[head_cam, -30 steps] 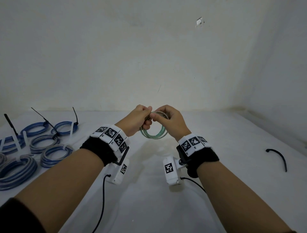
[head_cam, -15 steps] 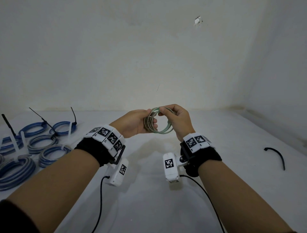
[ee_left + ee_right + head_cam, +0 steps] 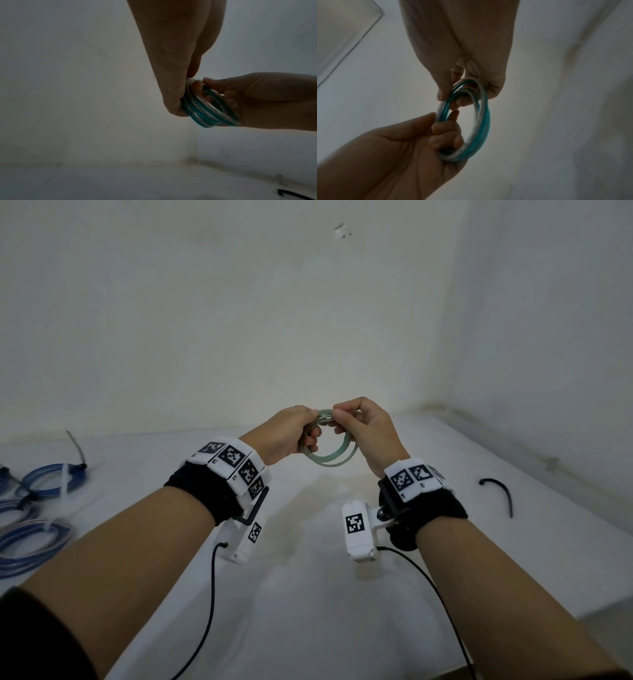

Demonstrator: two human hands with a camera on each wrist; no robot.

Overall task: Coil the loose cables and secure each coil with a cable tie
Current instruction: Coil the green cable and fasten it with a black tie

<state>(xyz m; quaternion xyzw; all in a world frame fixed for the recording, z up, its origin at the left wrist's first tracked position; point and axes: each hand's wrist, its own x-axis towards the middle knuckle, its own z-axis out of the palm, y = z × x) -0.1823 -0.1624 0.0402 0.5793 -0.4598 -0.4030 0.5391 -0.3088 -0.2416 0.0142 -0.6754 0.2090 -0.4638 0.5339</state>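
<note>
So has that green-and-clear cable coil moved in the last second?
Yes. The green-and-clear cable coil has risen: its top now sits above the white table's back edge, and it is nearer the black cable tie.

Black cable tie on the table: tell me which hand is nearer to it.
Right. The right hand holds the green coil in mid-air, on the black cable tie's side; the left hand holds the coil's far side.

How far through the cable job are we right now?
Done: several blue coils lie at the table's left edge, cable ties visibly sticking up from some of them. In hand: both the left hand and the right hand grip a teal coil held above the table, with no tie visible on it. Left: tie that coil, probably with the black cable tie lying to the right.
</note>
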